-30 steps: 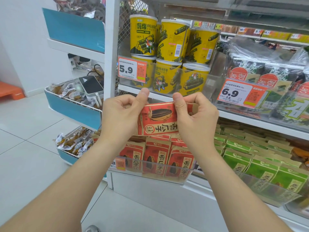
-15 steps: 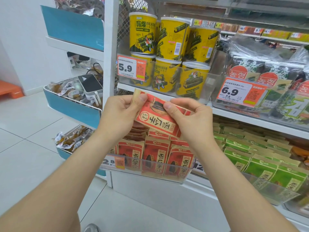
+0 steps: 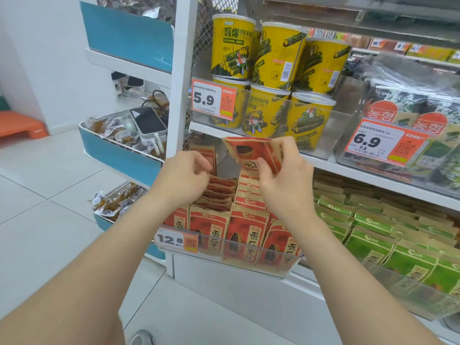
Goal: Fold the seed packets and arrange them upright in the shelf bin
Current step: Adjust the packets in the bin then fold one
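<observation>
Fingers [image 3: 290,149] of our right hand [image 3: 281,178] pinch a seed packet [image 3: 254,151] clear of the shelf bin [image 3: 249,266]; our empty, loosely curled left hand [image 3: 184,176] seems poised to open a slot.

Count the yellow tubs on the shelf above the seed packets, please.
6 yellow tubs. Lower row, in the clear bin: left, middle, right. Upper row, stacked on them: left, middle, right. More may be hidden behind.
</observation>
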### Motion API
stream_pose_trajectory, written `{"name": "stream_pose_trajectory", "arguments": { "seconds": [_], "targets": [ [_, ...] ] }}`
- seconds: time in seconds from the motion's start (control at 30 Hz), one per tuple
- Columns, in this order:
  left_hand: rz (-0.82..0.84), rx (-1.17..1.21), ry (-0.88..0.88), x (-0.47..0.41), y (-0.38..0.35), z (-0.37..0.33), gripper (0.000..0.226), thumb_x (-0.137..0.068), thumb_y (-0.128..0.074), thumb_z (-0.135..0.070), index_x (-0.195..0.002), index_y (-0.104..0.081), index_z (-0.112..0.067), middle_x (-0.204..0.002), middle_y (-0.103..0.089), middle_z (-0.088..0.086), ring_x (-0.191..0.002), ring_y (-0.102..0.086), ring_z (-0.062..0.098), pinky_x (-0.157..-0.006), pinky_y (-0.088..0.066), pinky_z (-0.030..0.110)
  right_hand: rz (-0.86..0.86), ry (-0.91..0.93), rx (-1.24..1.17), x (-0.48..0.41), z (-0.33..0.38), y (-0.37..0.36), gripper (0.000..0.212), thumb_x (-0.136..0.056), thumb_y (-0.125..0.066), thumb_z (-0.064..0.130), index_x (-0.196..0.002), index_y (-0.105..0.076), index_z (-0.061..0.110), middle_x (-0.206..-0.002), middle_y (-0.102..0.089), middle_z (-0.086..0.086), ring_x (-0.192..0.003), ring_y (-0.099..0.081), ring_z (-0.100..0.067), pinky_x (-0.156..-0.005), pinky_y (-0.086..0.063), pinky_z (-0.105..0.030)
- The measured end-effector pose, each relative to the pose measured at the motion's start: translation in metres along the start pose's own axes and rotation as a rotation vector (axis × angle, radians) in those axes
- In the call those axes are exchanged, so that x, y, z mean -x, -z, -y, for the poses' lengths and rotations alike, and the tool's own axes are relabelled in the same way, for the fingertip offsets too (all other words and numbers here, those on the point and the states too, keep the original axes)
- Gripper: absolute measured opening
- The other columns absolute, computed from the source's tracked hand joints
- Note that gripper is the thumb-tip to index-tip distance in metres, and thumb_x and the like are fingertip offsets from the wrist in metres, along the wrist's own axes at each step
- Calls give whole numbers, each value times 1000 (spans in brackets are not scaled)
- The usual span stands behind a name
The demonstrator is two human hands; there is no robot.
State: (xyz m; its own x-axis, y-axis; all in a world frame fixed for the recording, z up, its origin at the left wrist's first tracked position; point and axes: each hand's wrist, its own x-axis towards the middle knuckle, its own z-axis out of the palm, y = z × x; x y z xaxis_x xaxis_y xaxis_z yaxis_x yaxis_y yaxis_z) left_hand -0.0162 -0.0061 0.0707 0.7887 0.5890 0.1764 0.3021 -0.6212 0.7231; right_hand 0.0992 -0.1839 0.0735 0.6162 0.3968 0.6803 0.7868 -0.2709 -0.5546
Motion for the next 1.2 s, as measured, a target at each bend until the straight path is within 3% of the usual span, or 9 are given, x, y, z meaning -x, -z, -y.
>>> {"name": "stream_pose_trajectory", "arguments": {
  "seconds": [0.07,0.2,0.3,0.5,0.73,0.87,0.93,1.07,1.2],
  "targets": [
    [160,-201,-13,4,2,4,17,-94,-73,-42,-108,-67,-34,-113,-70,-11,-108,-68,15,-102,-56,42,78,95,68,-6,-6,-14,18,-102,-66,14,-111,-52,21,-92,-67,7,-83,-63,-12,-70,-47,-32],
    [361,-442,-92,8,4,11,82,-60,-58,-101,-117,-65,-43,-121,-58,-17,-115,-58,15,-110,-44,58,193,186,253,-20,-18,-45,17,-103,-64,14,-115,-54,16,-100,-67,-5,-91,-64,-33,-69,-45,-40],
    [421,-479,-117,6,6,16,74,-65,-77,-88,-124,-62,-45,-126,-51,-15,-121,-55,16,-113,-40,57,261,193,428,-29,-22,-64,25,-103,-65,17,-127,-59,19,-110,-69,-7,-99,-67,-37,-74,-53,-43],
    [398,-461,-136,1,5,21,65,-70,-82,-80,-121,-64,-43,-126,-49,-16,-119,-53,12,-114,-41,58,339,250,718,-39,-18,-86,42,-97,-63,2,-135,-61,19,-107,-70,-5,-97,-71,-35,-64,-39,-36],
    [401,-481,-145,-2,4,22,67,-71,-83,-75,-125,-65,-40,-127,-48,-14,-119,-51,14,-112,-43,56,402,332,805,-52,-13,-91,36,-91,-62,-5,-116,-71,20,-94,-64,-3,-93,-69,-36,-64,-37,-37],
    [387,-498,-163,-4,2,23,68,-72,-83,-75,-127,-67,-39,-126,-48,-13,-120,-52,16,-108,-44,53,294,564,815,-55,-5,-98,23,-62,-80,-8,-72,-69,9,-66,-53,-6,-60,-57,-32,-55,-23,-33],
    [382,-498,-173,-5,2,25,68,-72,-84,-74,-127,-68,-37,-124,-49,-12,-118,-52,15,-107,-46,52,283,630,845,-54,-3,-105,23,-61,-83,-6,-67,-67,10,-65,-56,-8,-60,-58,-31,-58,-24,-34],
    [384,-499,-175,-5,2,26,70,-73,-84,-74,-130,-69,-36,-124,-49,-11,-119,-53,17,-108,-46,53,438,479,875,-50,-7,-111,19,-95,-65,0,-108,-72,13,-104,-69,-9,-101,-66,-34,-74,-40,-38],
    [396,-487,-177,-3,3,28,72,-75,-84,-73,-134,-69,-35,-128,-49,-12,-121,-53,16,-111,-45,53,495,261,927,-53,-12,-111,30,-98,-58,-2,-120,-71,15,-107,-73,-9,-105,-68,-35,-77,-43,-40]
  ]
}}
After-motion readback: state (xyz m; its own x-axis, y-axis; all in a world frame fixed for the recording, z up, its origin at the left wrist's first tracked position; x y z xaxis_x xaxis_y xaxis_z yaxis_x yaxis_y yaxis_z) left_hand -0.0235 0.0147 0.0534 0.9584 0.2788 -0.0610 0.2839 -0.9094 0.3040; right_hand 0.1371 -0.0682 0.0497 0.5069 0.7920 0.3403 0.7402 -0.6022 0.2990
